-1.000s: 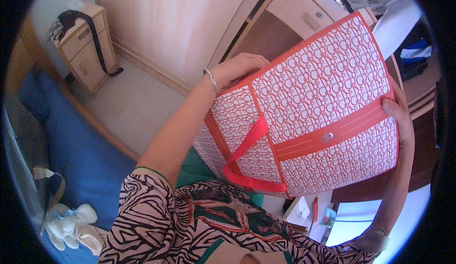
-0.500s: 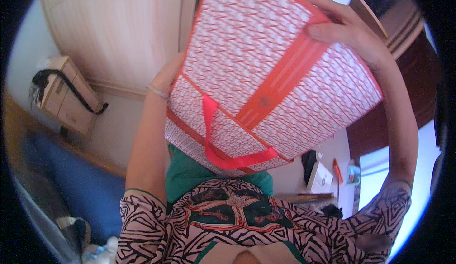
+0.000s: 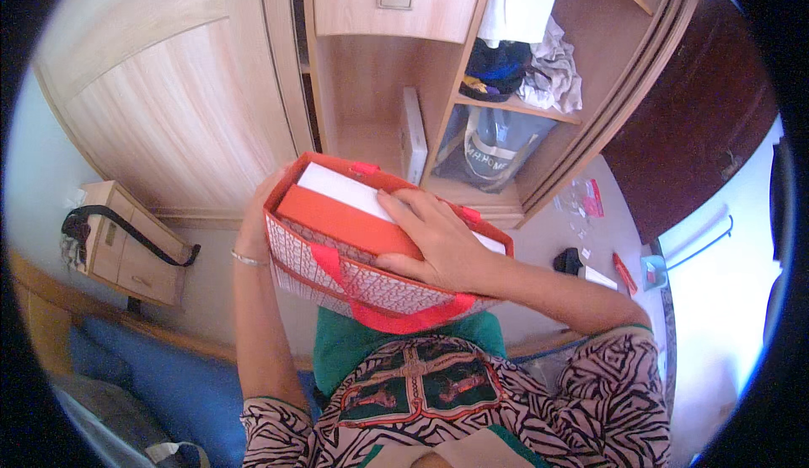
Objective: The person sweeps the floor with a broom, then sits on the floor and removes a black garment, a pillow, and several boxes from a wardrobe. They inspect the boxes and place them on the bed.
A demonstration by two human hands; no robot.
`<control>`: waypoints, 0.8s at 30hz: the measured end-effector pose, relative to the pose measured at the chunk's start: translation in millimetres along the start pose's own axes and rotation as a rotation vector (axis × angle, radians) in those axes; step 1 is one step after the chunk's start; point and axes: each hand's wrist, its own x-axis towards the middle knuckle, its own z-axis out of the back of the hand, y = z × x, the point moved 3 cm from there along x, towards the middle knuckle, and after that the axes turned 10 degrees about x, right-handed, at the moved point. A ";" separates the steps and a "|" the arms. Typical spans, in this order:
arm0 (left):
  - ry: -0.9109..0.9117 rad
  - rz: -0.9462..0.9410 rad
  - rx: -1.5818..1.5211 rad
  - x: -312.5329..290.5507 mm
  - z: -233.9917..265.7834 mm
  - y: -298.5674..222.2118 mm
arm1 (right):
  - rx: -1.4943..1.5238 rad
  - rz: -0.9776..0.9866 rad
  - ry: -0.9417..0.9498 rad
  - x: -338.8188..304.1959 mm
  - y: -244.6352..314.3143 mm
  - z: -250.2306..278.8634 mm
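A red-and-white patterned gift bag (image 3: pixel 291 245) stands upright in front of my body, its top open towards me. A red ribbon handle (image 3: pixel 396 320) loops down its near side. Inside the bag sits a box (image 3: pixel 337 217) with an orange edge and a white part (image 3: pixel 341 183) beside it. My left hand (image 3: pixel 255 225) holds the bag's left end, with its fingers mostly hidden behind it. My right hand (image 3: pixel 440 245) grips the box's top from the right, thumb on the near side and fingers over the far side.
Ahead is a wooden wardrobe (image 3: pixel 388 9) with an open compartment, folded clothes (image 3: pixel 552 68) and a grey tote bag (image 3: pixel 489 148). At left stands a small cabinet (image 3: pixel 139 257) with a black strap (image 3: pixel 126 224) on it. A blue bed (image 3: pixel 160 384) lies near left; small items are on the floor at right.
The box has gone down into the gift bag, which has come lower and turned upright. My right hand has moved from the box's high far edge down to its top. The wardrobe interior is now visible.
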 end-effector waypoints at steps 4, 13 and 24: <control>0.048 -0.033 -0.071 -27.8 14.7 6.1 | 0.064 0.007 -0.002 -10.4 4.0 -2.8; 0.290 -0.016 0.442 -84.3 -17.7 -19.9 | 0.113 0.109 -0.102 -43.6 16.3 7.0; 0.232 -0.148 0.941 -114.6 -31.7 -29.3 | 0.352 -0.006 -0.072 -80.9 -3.0 55.9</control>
